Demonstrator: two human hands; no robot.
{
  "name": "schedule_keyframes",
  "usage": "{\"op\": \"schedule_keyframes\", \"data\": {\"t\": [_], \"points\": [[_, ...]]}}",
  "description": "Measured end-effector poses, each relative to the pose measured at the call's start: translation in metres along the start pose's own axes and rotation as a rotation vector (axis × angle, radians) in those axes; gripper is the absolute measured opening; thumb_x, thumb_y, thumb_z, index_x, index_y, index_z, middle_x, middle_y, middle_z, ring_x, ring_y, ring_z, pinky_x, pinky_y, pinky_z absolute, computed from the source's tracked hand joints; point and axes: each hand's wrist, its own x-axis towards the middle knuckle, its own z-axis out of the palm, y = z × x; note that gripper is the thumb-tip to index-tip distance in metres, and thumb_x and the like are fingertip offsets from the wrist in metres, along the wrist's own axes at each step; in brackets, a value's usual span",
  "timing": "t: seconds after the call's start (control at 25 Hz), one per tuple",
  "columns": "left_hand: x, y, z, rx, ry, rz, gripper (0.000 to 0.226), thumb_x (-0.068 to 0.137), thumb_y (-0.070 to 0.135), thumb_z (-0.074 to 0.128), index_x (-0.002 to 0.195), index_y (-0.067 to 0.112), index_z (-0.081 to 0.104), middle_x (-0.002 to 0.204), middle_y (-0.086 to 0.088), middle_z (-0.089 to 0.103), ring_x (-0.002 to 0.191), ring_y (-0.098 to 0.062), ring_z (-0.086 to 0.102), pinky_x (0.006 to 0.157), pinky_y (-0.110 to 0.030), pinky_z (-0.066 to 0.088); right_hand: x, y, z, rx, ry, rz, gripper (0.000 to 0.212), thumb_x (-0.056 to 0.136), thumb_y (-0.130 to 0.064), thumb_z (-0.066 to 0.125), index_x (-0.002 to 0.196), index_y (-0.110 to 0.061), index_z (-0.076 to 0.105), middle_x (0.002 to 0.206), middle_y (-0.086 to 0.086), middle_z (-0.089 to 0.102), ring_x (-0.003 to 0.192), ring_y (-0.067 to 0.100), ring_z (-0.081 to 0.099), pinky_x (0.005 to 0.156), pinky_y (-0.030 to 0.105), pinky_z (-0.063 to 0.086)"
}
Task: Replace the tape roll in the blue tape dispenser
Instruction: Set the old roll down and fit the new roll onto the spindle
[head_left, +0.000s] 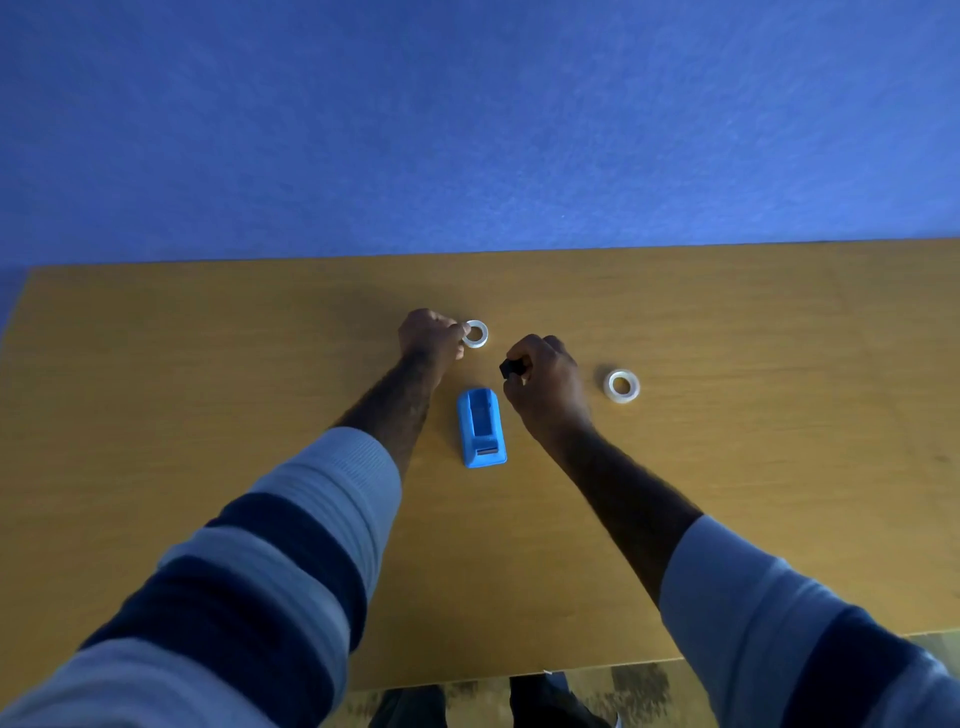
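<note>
The blue tape dispenser (482, 427) lies on the wooden table (208, 364) between my forearms, its roll bay showing no roll. My left hand (430, 335) pinches the edge of a clear tape roll (476, 333) lying just beyond the dispenser. My right hand (543, 376) grips a small black spindle (511, 368) just above and to the right of the dispenser. A second clear tape roll (622, 386) lies flat on the table to the right of my right hand, untouched.
A blue wall (467, 130) rises behind the table's far edge. The table's near edge (519, 675) runs below my arms, with patterned floor and my legs under it.
</note>
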Motion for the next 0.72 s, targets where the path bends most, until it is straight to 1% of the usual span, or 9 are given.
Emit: {"op": "schedule_keyframes", "data": {"t": [0.08, 0.12, 0.16, 0.24, 0.28, 0.4, 0.52, 0.6, 0.72], "points": [[-0.006, 0.000, -0.006, 0.082, 0.024, 0.042, 0.011, 0.088, 0.013, 0.075, 0.084, 0.003, 0.070, 0.082, -0.015, 0.074, 0.062, -0.021, 0.065, 0.074, -0.040, 0.064, 0.001, 0.000, -0.001, 0.044, 0.000, 0.005, 0.014, 0.085, -0.005, 0.068, 0.097, -0.012, 0.069, 0.102, 0.004, 0.062, 0.082, 0.017, 0.061, 0.069, 0.032, 0.055], [-0.008, -0.002, -0.008, 0.097, 0.043, 0.061, 0.015, 0.088, 0.015, 0.073, 0.078, 0.005, 0.069, 0.077, -0.015, 0.073, 0.061, -0.021, 0.064, 0.073, -0.040, 0.062, 0.002, -0.002, -0.002, 0.071, -0.003, 0.014, 0.015, 0.084, -0.005, 0.068, 0.097, -0.012, 0.070, 0.102, 0.004, 0.063, 0.083, 0.018, 0.062, 0.070, 0.030, 0.054], [-0.013, -0.004, -0.011, 0.067, 0.045, 0.063, 0.019, 0.088, 0.018, 0.072, 0.077, 0.003, 0.070, 0.072, -0.013, 0.071, 0.060, -0.021, 0.063, 0.071, -0.040, 0.062, 0.002, -0.004, -0.003, 0.100, -0.008, 0.023, 0.016, 0.083, -0.005, 0.068, 0.098, -0.011, 0.070, 0.101, 0.005, 0.066, 0.085, 0.019, 0.063, 0.072, 0.030, 0.053], [-0.030, -0.006, -0.018, -0.037, -0.029, 0.039, 0.026, 0.091, 0.022, 0.070, 0.086, -0.004, 0.072, 0.067, -0.009, 0.067, 0.060, -0.020, 0.063, 0.068, -0.039, 0.062, 0.003, -0.007, -0.001, 0.158, -0.030, 0.043, 0.023, 0.080, -0.004, 0.068, 0.102, -0.010, 0.071, 0.100, 0.008, 0.070, 0.089, 0.023, 0.066, 0.078, 0.034, 0.055], [-0.040, -0.007, -0.022, -0.074, -0.088, 0.017, 0.030, 0.093, 0.025, 0.070, 0.087, -0.004, 0.072, 0.067, -0.009, 0.067, 0.060, -0.020, 0.063, 0.067, -0.039, 0.062, 0.002, -0.010, 0.000, 0.180, -0.046, 0.052, 0.027, 0.079, -0.002, 0.067, 0.105, -0.008, 0.072, 0.100, 0.009, 0.072, 0.090, 0.025, 0.067, 0.081, 0.038, 0.056], [-0.067, -0.010, -0.032, -0.173, -0.231, -0.092, 0.036, 0.097, 0.031, 0.069, 0.080, 0.000, 0.071, 0.069, -0.013, 0.068, 0.058, -0.022, 0.065, 0.065, -0.037, 0.063, -0.002, -0.019, 0.003, 0.215, -0.071, 0.051, 0.031, 0.078, -0.001, 0.062, 0.106, -0.009, 0.073, 0.100, 0.007, 0.075, 0.092, 0.024, 0.070, 0.085, 0.041, 0.057], [-0.081, -0.011, -0.043, -0.231, -0.275, -0.112, 0.031, 0.099, 0.027, 0.066, 0.085, -0.001, 0.072, 0.071, -0.013, 0.070, 0.060, -0.021, 0.067, 0.064, -0.033, 0.063, -0.008, -0.028, 0.003, 0.258, -0.087, 0.032, 0.026, 0.080, 0.003, 0.060, 0.096, -0.011, 0.076, 0.094, 0.003, 0.075, 0.087, 0.019, 0.070, 0.077, 0.030, 0.054], [-0.088, -0.009, -0.050, -0.267, -0.278, -0.113, 0.027, 0.100, 0.023, 0.065, 0.089, -0.001, 0.073, 0.071, -0.011, 0.072, 0.061, -0.020, 0.069, 0.063, -0.032, 0.063, -0.012, -0.032, 0.003, 0.267, -0.094, 0.006, 0.028, 0.080, 0.006, 0.061, 0.094, -0.013, 0.076, 0.090, -0.002, 0.074, 0.083, 0.015, 0.069, 0.073, 0.024, 0.051], [-0.096, -0.007, -0.055, -0.319, -0.300, -0.130, 0.027, 0.101, 0.021, 0.063, 0.091, -0.002, 0.072, 0.070, -0.012, 0.073, 0.061, -0.020, 0.071, 0.062, -0.031, 0.063, -0.018, -0.036, 0.001, 0.315, -0.102, -0.009, 0.028, 0.081, 0.006, 0.063, 0.093, -0.015, 0.076, 0.086, -0.007, 0.071, 0.083, 0.013, 0.069, 0.074, 0.023, 0.054]]}}
